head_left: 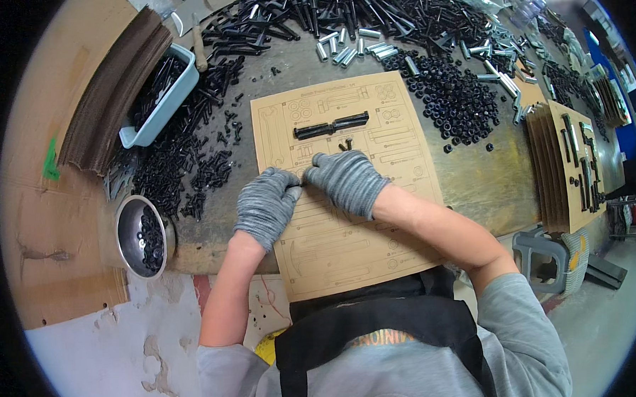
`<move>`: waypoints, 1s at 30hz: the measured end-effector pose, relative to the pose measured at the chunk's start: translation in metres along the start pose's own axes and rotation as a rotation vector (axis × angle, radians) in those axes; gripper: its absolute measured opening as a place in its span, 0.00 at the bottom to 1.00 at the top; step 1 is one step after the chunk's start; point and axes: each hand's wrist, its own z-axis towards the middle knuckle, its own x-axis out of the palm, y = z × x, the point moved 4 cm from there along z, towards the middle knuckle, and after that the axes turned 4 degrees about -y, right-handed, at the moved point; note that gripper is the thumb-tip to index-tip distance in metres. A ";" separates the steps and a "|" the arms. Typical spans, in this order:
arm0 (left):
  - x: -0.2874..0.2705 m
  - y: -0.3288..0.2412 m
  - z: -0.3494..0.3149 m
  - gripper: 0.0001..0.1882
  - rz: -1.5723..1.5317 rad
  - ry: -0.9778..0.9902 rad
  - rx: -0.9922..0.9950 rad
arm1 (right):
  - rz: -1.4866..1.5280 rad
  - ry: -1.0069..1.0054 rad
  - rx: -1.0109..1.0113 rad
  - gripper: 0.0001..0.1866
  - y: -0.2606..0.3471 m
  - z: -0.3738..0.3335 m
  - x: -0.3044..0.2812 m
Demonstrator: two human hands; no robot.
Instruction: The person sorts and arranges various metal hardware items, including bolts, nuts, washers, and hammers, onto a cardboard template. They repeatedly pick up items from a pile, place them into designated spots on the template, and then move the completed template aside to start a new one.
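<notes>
A brown cardboard sheet (349,250) printed with part outlines lies on the table edge before me. Both hands wear grey knitted gloves and meet over its left middle part. My left hand (267,206) is closed, thumb against fingers, close to the sheet. Opposite it, my right hand (349,183) is closed too, its fingertips almost touching the left's. Whatever they pinch is hidden or too small to make out. Two long black bolts (331,125) lie end to end on the sheet above my hands. A few small dark screws (345,145) rest just beyond my right knuckles.
Small black screws (210,160) are heaped at left, beside a metal bowl (124,239) and a light-blue bin (145,135). Black nuts (456,100) and silver tubes (344,55) lie farther back. Stacked cardboard (118,86) stands at left; a board with mounted parts (573,180) at right.
</notes>
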 end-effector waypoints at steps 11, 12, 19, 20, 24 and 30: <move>0.024 -0.022 0.049 0.13 -0.149 -0.085 -0.096 | 0.615 -0.348 0.407 0.07 -0.081 -0.011 -0.020; 0.028 -0.024 0.052 0.13 -0.130 -0.080 -0.098 | 0.493 -0.383 0.356 0.06 -0.076 -0.008 -0.020; 0.044 -0.032 0.057 0.19 -0.186 -0.040 -0.082 | 0.256 -0.402 0.300 0.07 -0.080 -0.016 -0.014; 0.044 -0.034 0.059 0.20 -0.234 -0.037 -0.080 | 0.254 -0.421 0.318 0.07 -0.086 -0.021 -0.017; 0.054 -0.038 0.070 0.25 -0.159 -0.036 0.030 | 0.322 -0.322 0.263 0.08 -0.096 -0.027 -0.014; 0.059 -0.044 0.084 0.20 -0.182 0.042 -0.043 | 0.311 -0.348 0.252 0.09 -0.103 -0.026 -0.010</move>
